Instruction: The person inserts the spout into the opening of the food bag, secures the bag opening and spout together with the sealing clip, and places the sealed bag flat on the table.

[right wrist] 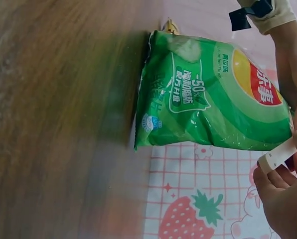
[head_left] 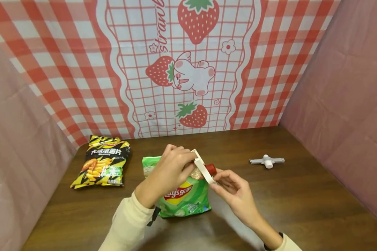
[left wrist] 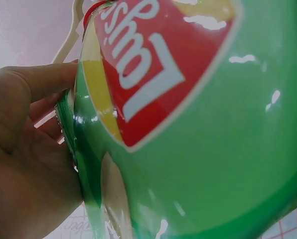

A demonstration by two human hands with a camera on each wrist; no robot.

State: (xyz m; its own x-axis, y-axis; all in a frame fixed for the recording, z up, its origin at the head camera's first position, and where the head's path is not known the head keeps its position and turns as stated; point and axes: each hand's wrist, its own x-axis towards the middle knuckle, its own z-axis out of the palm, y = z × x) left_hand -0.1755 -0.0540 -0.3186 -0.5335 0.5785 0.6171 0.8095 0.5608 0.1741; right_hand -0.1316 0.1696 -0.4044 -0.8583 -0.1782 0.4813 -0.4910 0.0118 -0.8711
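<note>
A green Lay's chip bag [head_left: 188, 200] stands on the brown table [head_left: 301, 202]. My left hand [head_left: 176, 167] grips the bag's gathered top from the left. A white sealing clip [head_left: 203, 170] lies slanted across that top, with a red part [head_left: 211, 169] just behind it. My right hand [head_left: 221, 183] pinches the clip's lower end. In the left wrist view the bag [left wrist: 213, 139] fills the frame, my palm [left wrist: 24, 149] is against its edge, and the clip [left wrist: 71, 37] shows above. In the right wrist view my fingers [right wrist: 283, 194] hold the clip [right wrist: 278, 155] beside the bag [right wrist: 213, 94].
A black and yellow chip bag [head_left: 102, 162] lies flat at the table's left rear. A second white clip [head_left: 267, 161] lies at the right rear. A strawberry-print cloth [head_left: 188, 69] hangs behind, and pink cloth walls close both sides.
</note>
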